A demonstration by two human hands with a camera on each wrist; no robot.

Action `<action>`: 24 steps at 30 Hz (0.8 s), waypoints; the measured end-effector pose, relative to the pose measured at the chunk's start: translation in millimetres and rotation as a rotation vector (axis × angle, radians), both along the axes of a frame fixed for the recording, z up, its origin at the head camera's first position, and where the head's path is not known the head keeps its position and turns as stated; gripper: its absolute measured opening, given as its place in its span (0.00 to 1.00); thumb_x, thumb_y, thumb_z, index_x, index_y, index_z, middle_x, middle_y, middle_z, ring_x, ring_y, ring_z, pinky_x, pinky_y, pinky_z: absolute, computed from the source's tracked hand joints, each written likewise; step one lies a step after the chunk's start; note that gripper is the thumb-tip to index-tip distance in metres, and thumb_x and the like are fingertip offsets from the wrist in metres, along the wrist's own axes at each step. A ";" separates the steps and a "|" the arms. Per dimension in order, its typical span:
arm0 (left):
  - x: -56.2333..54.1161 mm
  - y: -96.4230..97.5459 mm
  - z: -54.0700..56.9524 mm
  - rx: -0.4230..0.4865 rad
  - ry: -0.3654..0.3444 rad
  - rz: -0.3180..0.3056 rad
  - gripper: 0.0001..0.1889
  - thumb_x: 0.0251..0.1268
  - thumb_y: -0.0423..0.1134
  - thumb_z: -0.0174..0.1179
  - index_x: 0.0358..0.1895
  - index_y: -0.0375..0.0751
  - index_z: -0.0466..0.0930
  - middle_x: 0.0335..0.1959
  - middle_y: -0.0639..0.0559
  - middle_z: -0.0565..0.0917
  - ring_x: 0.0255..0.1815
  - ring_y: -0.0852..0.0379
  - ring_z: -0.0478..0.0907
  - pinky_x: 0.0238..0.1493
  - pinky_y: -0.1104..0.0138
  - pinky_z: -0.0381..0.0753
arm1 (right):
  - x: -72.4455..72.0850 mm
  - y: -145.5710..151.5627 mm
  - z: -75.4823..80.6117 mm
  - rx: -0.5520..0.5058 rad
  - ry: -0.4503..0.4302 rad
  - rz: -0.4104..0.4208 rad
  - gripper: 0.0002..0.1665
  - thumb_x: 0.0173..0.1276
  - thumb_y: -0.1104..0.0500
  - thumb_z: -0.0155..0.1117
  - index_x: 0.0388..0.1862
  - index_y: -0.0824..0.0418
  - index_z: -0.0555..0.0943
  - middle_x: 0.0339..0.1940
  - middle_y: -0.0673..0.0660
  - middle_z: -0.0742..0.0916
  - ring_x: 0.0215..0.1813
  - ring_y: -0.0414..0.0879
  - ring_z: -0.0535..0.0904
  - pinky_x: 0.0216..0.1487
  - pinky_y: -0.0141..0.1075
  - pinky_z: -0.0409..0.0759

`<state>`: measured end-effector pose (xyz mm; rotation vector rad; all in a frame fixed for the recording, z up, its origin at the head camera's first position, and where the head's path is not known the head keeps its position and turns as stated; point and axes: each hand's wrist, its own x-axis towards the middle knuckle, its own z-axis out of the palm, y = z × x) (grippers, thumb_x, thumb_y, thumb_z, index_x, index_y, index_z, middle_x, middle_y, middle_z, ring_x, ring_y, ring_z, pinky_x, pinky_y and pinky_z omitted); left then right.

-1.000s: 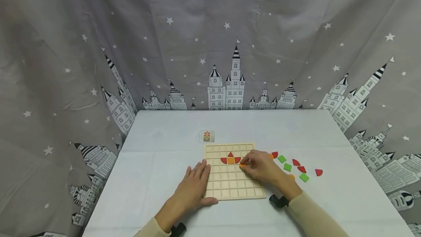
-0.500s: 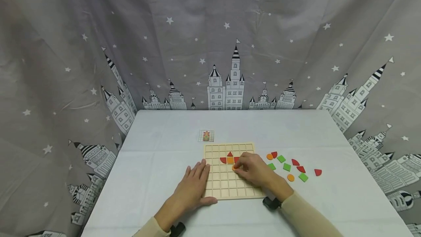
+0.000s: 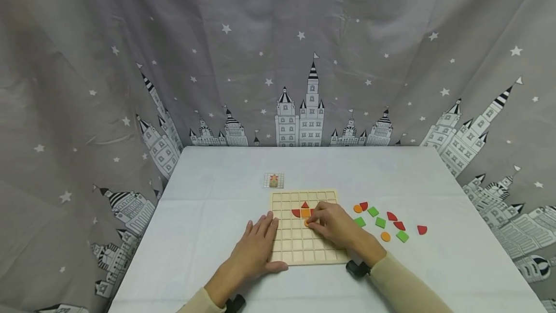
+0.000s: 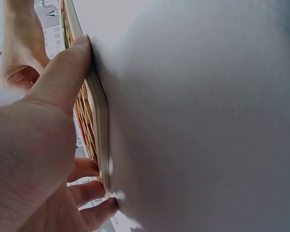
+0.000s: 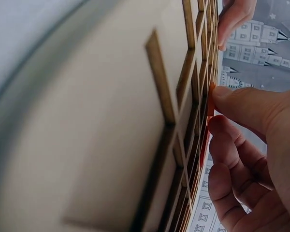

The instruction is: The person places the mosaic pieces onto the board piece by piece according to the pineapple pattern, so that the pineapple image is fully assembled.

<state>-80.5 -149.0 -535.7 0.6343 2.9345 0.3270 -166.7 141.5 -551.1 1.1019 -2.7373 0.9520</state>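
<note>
A wooden grid board (image 3: 299, 246) lies flat on the white table. On it sit a red triangle (image 3: 305, 205), an orange square (image 3: 305, 213) below that, and a red quarter-circle (image 3: 296, 213) left of the square; another red piece at right is mostly covered. My right hand (image 3: 333, 225) pinches an orange disc (image 3: 306, 223) between thumb and forefinger, right at the cell below the square. The right wrist view shows the disc's edge (image 5: 211, 99) under the thumb tip. With fingers spread along the board's left side, my left hand (image 3: 255, 246) rests, thumb at the front edge.
Right of the board lie loose pieces: green squares (image 3: 380, 222), red quarter-circles (image 3: 422, 230) and orange discs (image 3: 385, 236). A small pattern card (image 3: 273, 180) lies behind the board. A grey curtain (image 3: 243, 52) with printed castles hangs behind the table.
My right hand has moved left over the board with the orange disc, from beside the right red piece to below the orange square. The left hand stays at the board's edge.
</note>
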 end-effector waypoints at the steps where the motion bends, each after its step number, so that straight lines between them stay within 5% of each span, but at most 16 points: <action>1: 0.0 -0.1 0.2 -0.003 -0.003 0.000 0.66 0.65 0.74 0.79 0.92 0.29 0.63 0.94 0.28 0.63 0.94 0.28 0.66 0.89 0.29 0.70 | -0.5 -0.6 -0.6 0.002 0.007 0.004 0.03 0.79 0.59 0.83 0.47 0.54 1.00 0.44 0.48 0.92 0.43 0.40 0.86 0.47 0.32 0.87; 24: 1.2 1.9 4.5 -0.020 -0.019 -0.001 0.66 0.66 0.75 0.78 0.92 0.30 0.63 0.95 0.29 0.63 0.94 0.29 0.66 0.90 0.29 0.71 | 0.1 -3.2 0.7 0.035 0.027 0.043 0.06 0.80 0.61 0.82 0.52 0.56 0.99 0.46 0.50 0.91 0.43 0.40 0.85 0.45 0.30 0.85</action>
